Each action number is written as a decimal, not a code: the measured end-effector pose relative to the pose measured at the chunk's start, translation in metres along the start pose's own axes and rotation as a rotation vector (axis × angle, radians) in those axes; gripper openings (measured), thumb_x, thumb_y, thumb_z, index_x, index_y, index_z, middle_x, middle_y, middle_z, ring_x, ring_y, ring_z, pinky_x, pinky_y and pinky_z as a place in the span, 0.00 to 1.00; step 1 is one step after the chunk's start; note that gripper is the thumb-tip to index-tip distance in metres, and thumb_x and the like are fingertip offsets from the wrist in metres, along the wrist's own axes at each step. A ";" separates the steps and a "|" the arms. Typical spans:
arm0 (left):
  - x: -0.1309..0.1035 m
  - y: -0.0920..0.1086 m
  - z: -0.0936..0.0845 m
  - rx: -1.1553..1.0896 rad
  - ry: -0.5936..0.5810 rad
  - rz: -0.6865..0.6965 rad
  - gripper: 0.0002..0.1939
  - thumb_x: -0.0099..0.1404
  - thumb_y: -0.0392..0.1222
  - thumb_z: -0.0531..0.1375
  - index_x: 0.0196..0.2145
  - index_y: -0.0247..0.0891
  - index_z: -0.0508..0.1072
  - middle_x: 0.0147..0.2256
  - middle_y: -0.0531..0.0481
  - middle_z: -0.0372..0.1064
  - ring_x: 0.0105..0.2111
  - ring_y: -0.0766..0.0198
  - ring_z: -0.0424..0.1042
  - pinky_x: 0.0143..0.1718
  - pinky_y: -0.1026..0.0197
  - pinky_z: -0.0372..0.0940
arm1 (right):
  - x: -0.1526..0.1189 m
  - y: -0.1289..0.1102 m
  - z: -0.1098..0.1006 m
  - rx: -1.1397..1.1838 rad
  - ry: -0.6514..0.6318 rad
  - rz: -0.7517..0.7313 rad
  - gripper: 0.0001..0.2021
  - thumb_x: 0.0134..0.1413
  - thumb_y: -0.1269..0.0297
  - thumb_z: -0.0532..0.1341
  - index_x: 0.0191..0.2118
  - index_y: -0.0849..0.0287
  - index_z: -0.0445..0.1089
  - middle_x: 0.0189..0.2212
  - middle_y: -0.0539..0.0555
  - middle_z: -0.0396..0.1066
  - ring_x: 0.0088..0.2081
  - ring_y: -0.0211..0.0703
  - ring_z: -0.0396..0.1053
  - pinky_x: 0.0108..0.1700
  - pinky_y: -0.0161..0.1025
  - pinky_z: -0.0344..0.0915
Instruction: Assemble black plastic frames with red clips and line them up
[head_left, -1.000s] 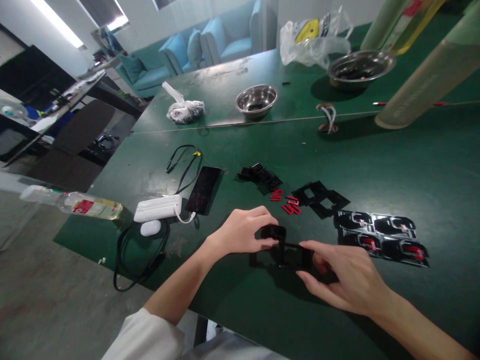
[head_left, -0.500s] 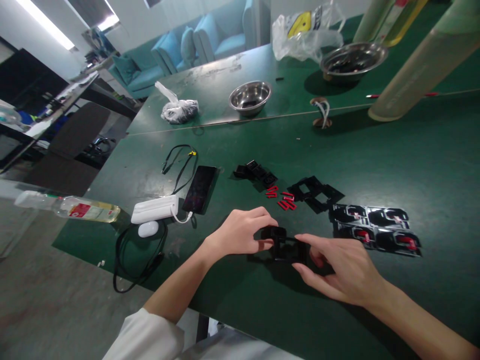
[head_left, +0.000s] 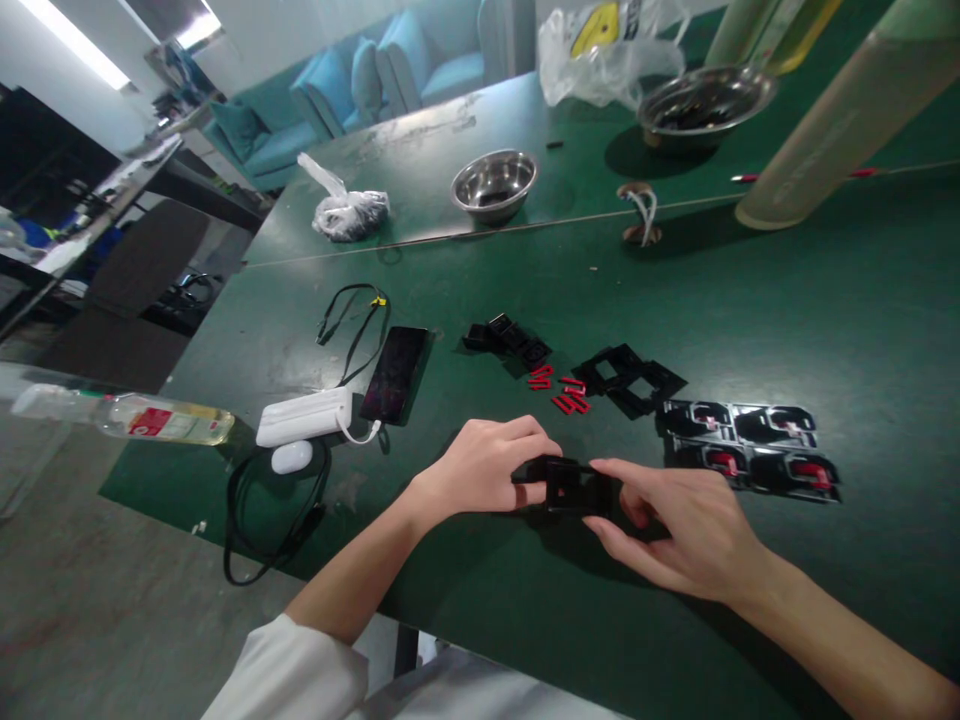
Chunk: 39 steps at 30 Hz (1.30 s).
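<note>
White sleeve (head_left: pixel 289 670) noted at the lower left of the frame, nearest the camera. My left hand (head_left: pixel 484 468), at centre, pinches a small black part (head_left: pixel 531 468) between thumb and fingers. My right hand (head_left: pixel 682 530), right of centre, grips a black frame (head_left: pixel 601 492) by its right end, forefinger at the upper edge and thumb at the lower, spread to the frame's width. Both pieces meet or overlap just below the picture's centre, over the green table (head_left: pixel 825 300); whether they are joined I cannot tell.

Next outward, lower left: a coiled black cable (head_left: pixel 229 520) beside a white case (head_left: pixel 292 457). Right of centre: glossy black panels (head_left: pixel 780 415) bearing red pieces. Left: a white power bank (head_left: pixel 304 418), its lead running to a dark phone (head_left: pixel 397 372). Mid-frame: loose red strips (head_left: pixel 574 403), flat black frames (head_left: pixel 637 400) and a cluster of black blocks (head_left: pixel 506 338). Upper centre: a steel bowl (head_left: pixel 495 188). Farthest, along the top: pale blue armchairs (head_left: pixel 454 75).
</note>
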<state>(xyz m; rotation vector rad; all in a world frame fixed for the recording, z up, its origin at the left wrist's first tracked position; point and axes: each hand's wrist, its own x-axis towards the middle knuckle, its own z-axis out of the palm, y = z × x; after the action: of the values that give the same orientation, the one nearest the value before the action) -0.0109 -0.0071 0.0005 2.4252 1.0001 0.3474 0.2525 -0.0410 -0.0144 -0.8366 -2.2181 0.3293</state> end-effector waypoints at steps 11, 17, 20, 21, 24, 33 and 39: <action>0.000 0.000 0.003 0.008 0.028 0.035 0.12 0.69 0.43 0.65 0.49 0.41 0.77 0.47 0.49 0.78 0.40 0.63 0.79 0.38 0.63 0.68 | 0.002 -0.001 -0.001 -0.006 -0.003 -0.005 0.16 0.70 0.60 0.63 0.58 0.59 0.67 0.21 0.42 0.67 0.18 0.33 0.65 0.24 0.33 0.61; -0.001 0.000 0.003 0.020 0.020 0.029 0.13 0.69 0.44 0.65 0.50 0.41 0.77 0.48 0.49 0.78 0.41 0.62 0.80 0.38 0.63 0.68 | 0.002 0.000 -0.001 -0.004 -0.011 0.007 0.16 0.70 0.60 0.63 0.58 0.60 0.67 0.21 0.41 0.66 0.19 0.33 0.65 0.24 0.33 0.60; -0.001 0.000 0.003 0.007 0.014 0.024 0.16 0.69 0.49 0.66 0.52 0.41 0.76 0.49 0.47 0.78 0.43 0.61 0.80 0.40 0.63 0.70 | 0.002 0.000 0.000 -0.011 -0.010 0.015 0.17 0.70 0.60 0.63 0.58 0.61 0.68 0.21 0.41 0.67 0.18 0.33 0.65 0.24 0.33 0.60; -0.001 -0.001 0.002 -0.004 0.027 0.031 0.19 0.69 0.53 0.67 0.53 0.40 0.76 0.49 0.46 0.78 0.44 0.61 0.80 0.41 0.62 0.71 | 0.002 0.000 0.000 -0.016 -0.005 0.015 0.17 0.70 0.60 0.63 0.58 0.61 0.68 0.21 0.41 0.67 0.18 0.33 0.65 0.24 0.33 0.60; -0.002 -0.002 0.001 -0.054 0.122 0.075 0.32 0.66 0.65 0.68 0.56 0.39 0.74 0.50 0.44 0.77 0.46 0.58 0.80 0.44 0.61 0.73 | 0.002 0.001 0.001 -0.032 0.010 0.009 0.16 0.71 0.60 0.62 0.57 0.63 0.68 0.21 0.42 0.66 0.18 0.32 0.65 0.24 0.32 0.60; -0.001 -0.002 -0.002 -0.085 0.308 0.232 0.33 0.65 0.65 0.68 0.56 0.36 0.74 0.47 0.42 0.79 0.44 0.58 0.81 0.43 0.60 0.75 | 0.002 0.001 0.002 -0.049 -0.006 -0.009 0.16 0.72 0.59 0.61 0.57 0.64 0.68 0.21 0.42 0.66 0.19 0.32 0.66 0.24 0.32 0.61; 0.000 -0.003 -0.001 -0.048 0.359 0.292 0.25 0.68 0.59 0.69 0.50 0.36 0.77 0.42 0.44 0.80 0.39 0.63 0.81 0.38 0.63 0.74 | 0.004 0.001 0.001 -0.035 -0.003 -0.008 0.16 0.72 0.60 0.62 0.56 0.66 0.68 0.21 0.42 0.66 0.19 0.32 0.66 0.24 0.32 0.60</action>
<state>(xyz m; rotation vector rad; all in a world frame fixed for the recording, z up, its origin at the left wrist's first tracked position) -0.0128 -0.0054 -0.0003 2.5177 0.7598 0.9231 0.2504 -0.0378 -0.0136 -0.8459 -2.2353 0.2889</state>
